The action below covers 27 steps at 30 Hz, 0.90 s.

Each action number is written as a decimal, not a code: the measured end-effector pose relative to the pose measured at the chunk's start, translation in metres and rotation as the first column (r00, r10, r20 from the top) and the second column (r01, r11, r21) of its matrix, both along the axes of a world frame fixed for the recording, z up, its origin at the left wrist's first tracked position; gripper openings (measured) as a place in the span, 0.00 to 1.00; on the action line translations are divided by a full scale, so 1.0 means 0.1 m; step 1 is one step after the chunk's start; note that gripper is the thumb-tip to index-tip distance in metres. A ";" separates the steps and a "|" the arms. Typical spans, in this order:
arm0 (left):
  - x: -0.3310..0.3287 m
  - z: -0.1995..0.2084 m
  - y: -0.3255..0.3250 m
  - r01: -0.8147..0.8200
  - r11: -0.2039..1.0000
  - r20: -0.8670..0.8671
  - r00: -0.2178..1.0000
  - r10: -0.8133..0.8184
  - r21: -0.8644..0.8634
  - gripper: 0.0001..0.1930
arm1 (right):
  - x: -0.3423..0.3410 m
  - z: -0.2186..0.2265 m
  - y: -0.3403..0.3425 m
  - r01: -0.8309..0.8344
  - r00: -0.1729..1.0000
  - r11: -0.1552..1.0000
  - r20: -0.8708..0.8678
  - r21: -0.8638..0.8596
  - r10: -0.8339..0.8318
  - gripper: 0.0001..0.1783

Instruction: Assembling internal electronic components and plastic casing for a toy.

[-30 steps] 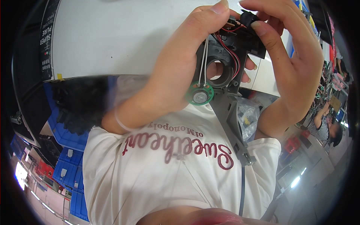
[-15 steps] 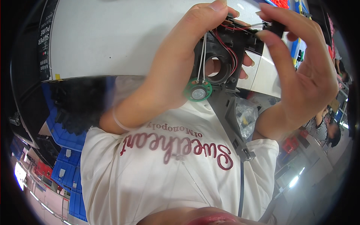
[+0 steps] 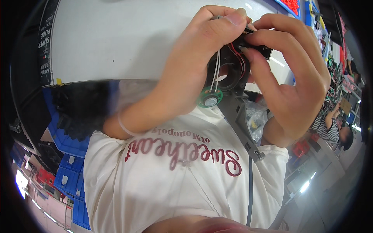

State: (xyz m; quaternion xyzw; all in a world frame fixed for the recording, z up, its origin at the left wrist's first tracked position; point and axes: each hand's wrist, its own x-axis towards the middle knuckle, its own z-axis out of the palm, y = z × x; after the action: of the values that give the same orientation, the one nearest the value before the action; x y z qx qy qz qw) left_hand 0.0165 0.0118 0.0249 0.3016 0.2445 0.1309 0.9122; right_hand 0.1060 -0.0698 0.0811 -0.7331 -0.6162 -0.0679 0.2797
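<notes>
My left hand [image 3: 211,37] is wrapped round a black plastic housing [image 3: 229,73] with a round hole through it, its thumb along the top edge. From the housing a long grey arm [image 3: 243,126] slants down over my shirt. A small round speaker [image 3: 210,99] with a green rim dangles from white wires [image 3: 217,72] at the near side. Red and black wires [image 3: 237,54] run along the housing's inside. At its upper right end my right hand [image 3: 287,66] has its fingertips pinched together against the housing and wires; what lies between them is hidden.
A white tabletop [image 3: 112,42] spreads out ahead and left. A blue tray with red pieces [image 3: 291,6] stands at the far right. A blue bin [image 3: 70,141] with dark parts is at lower left, above stacked blue boxes [image 3: 70,174]. Another person [image 3: 338,130] sits at right.
My right hand has moved left and closed in on the housing's upper end; before, it held a dark piece on wires apart from it. The housing and speaker have shifted slightly right.
</notes>
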 end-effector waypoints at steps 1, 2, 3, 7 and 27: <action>-0.01 -0.02 0.01 0.002 1.000 0.001 1.000 -0.002 -0.001 0.23 | 0.03 0.05 -0.02 0.037 0.997 0.995 0.067 -0.097 -0.031 0.11; -0.03 -0.05 0.04 0.030 0.999 0.053 0.998 -0.032 0.027 0.23 | 0.04 0.07 -0.03 0.079 0.989 0.978 0.135 -0.190 -0.054 0.11; -0.04 -0.08 0.05 0.055 0.997 0.103 0.993 -0.061 0.057 0.23 | 0.03 0.07 -0.03 0.078 0.989 0.978 0.135 -0.191 -0.053 0.11; -0.06 -0.06 0.02 0.009 0.999 0.210 0.978 0.003 -0.054 0.23 | 0.14 -0.05 -0.03 -0.055 0.979 0.988 -0.185 0.141 0.081 0.10; -0.17 0.00 -0.01 -0.017 0.987 0.175 0.985 -0.012 0.160 0.27 | 0.07 -0.21 -0.17 0.039 0.768 0.997 -0.640 0.070 0.015 0.12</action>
State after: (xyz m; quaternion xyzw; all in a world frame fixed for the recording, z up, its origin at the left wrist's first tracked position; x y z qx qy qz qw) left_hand -0.0009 0.0110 0.0249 0.3611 0.1524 0.1773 0.9027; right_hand 0.1134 -0.0871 0.0600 -0.7046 -0.4763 0.1596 0.5012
